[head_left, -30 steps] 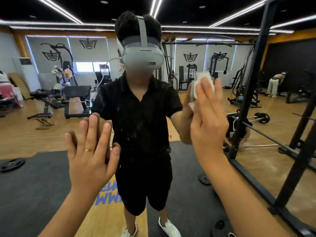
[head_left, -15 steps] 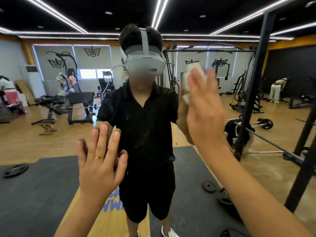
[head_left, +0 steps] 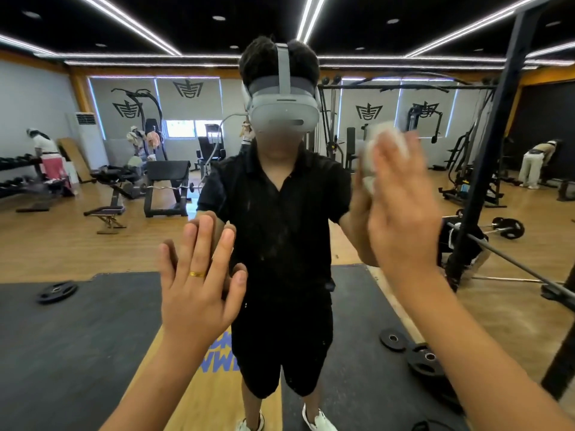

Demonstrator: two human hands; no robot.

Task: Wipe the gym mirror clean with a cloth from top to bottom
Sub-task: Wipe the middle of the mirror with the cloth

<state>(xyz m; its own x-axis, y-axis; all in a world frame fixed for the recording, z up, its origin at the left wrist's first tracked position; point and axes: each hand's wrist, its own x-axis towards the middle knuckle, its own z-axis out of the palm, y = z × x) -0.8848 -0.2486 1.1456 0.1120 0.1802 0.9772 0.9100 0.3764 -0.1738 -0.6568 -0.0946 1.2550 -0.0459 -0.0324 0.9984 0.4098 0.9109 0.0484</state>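
I see a blurred white cloth [head_left: 384, 141] and a gold ring [head_left: 198, 274]. Shirt [head_left: 280, 197] and shorts [head_left: 280, 337] are black, the headset [head_left: 284, 116] pale grey, the shoes [head_left: 317, 419] white. The floor [head_left: 62, 244] is tan wood with black mats [head_left: 77, 337] and blue letters [head_left: 222, 362]. Far blinds [head_left: 102, 94] are grey with black emblems. The ceiling [head_left: 186, 14] is black with white light strips, and the right rack [head_left: 497, 135] is black.

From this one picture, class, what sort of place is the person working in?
Most likely a gym: a weight bench, a loaded barbell lying beside a black rack, and a loose weight plate.
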